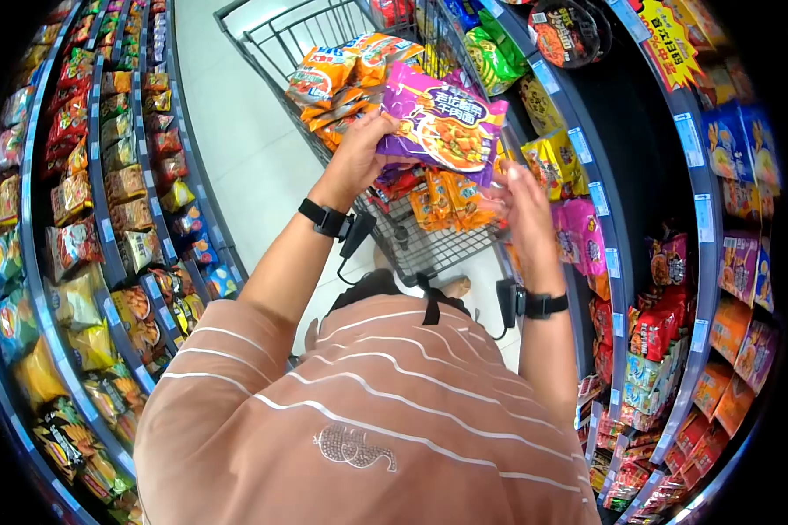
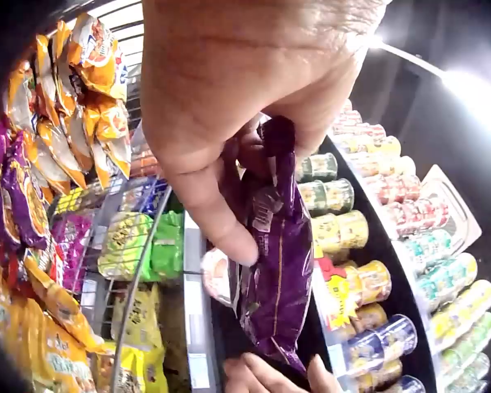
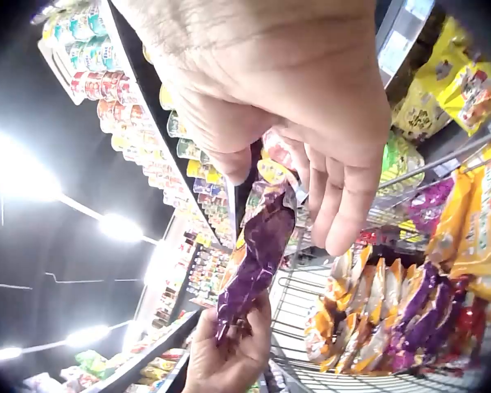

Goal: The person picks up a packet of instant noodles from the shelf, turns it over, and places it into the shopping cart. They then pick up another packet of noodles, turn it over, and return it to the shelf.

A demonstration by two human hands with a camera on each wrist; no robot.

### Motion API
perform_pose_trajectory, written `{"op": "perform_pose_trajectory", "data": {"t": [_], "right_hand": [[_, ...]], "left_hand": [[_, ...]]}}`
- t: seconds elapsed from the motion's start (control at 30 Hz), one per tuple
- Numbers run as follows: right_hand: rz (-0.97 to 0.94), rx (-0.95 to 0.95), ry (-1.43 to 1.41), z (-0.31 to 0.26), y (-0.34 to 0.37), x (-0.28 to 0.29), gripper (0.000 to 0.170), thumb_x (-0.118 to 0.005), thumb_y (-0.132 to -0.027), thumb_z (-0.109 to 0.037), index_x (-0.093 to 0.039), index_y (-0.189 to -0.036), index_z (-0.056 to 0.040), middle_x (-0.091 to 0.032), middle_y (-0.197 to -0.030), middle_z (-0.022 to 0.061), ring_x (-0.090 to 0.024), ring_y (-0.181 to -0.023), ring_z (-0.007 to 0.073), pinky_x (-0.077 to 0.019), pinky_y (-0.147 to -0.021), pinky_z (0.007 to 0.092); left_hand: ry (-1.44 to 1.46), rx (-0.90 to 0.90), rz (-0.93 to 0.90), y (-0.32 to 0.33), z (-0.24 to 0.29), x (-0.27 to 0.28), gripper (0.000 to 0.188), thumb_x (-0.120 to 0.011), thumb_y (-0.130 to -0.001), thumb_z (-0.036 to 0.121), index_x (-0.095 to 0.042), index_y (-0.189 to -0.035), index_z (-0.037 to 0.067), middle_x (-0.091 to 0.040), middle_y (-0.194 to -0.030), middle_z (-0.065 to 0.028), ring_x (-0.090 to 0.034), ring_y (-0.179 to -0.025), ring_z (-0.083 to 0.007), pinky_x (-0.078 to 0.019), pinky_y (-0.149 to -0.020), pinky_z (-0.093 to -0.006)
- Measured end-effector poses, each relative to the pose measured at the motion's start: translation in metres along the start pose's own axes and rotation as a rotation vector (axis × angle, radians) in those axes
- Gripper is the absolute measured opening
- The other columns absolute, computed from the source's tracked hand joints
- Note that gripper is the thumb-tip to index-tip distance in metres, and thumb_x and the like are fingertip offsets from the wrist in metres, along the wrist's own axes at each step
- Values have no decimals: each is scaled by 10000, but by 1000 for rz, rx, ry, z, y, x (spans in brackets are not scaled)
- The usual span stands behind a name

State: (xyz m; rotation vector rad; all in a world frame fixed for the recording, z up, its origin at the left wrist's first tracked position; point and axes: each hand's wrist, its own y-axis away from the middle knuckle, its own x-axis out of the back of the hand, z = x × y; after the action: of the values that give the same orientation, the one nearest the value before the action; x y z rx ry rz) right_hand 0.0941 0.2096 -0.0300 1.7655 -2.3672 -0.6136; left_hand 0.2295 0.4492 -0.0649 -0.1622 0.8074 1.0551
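My left hand (image 1: 359,157) pinches the left end of a purple packet of instant noodles (image 1: 449,122), thumb on its printed front. The front shows a bowl of noodles and faces up toward the head camera. In the left wrist view the packet (image 2: 280,278) hangs edge-on below the curled fingers. At its other end is my right hand (image 1: 525,197), thumb and fingers apart and loosely bent. The right wrist view shows that hand (image 3: 270,106) just over the packet's near end (image 3: 266,237). Below the packet, a wire shopping cart (image 1: 438,254) holds several orange noodle packets (image 1: 341,74).
Purple packets (image 3: 425,319) also lie in the cart. Shelves of bagged goods (image 1: 74,245) line the left side. On the right, shelves carry yellow packets (image 1: 553,166), pink packets (image 1: 580,229) and a black noodle bowl (image 1: 569,33). Tiled floor (image 1: 228,131) runs between shelf and cart.
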Motion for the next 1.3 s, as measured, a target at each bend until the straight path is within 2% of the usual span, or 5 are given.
{"op": "perform_pose_trajectory", "data": {"t": [0.17,0.37,0.5,0.67,1.3], "right_hand": [[-35,67,-221,-14,0,-13,403,-603,-998,-277,-537,-1304,-23,-637,-1191,89,-619,-1074,133,-499,-936,278],[-53,69,-374,-12,12,0,379,-630,-979,-182,-535,-1287,16,-643,-1208,113,-636,-1099,165,-516,-957,303],[23,34,-355,-13,26,14,395,-624,-979,-229,-540,-1279,14,-651,-1195,122,-667,-1055,184,-568,-884,351],[22,-94,-284,-8,41,47,414,-612,-964,-345,-585,-1206,-10,-719,-991,121,-717,-783,208,-601,-581,351],[-38,-195,-450,13,66,106,446,-632,-920,-429,-590,-1127,-36,-724,-835,116,-690,-602,196,-563,-494,302]], "left_hand": [[2,8,-125,37,-1,-27,330,-554,-957,170,-513,-1234,-5,-659,-1140,-119,-698,-989,-209,-622,-788,-377],[-107,53,-70,51,-10,-44,470,-596,-981,316,-481,-1306,-4,-647,-1172,-127,-690,-1012,-223,-627,-801,-406],[-156,106,-125,58,-9,-68,487,-561,-995,376,-496,-1307,8,-663,-1105,-112,-690,-935,-215,-628,-750,-394],[-257,252,-133,53,-23,-82,498,-549,-992,448,-584,-1239,17,-686,-1029,-114,-691,-871,-211,-607,-660,-356],[-417,376,-212,47,-52,-125,551,-493,-997,478,-587,-1272,11,-713,-1025,-126,-727,-805,-225,-582,-620,-297]]}}
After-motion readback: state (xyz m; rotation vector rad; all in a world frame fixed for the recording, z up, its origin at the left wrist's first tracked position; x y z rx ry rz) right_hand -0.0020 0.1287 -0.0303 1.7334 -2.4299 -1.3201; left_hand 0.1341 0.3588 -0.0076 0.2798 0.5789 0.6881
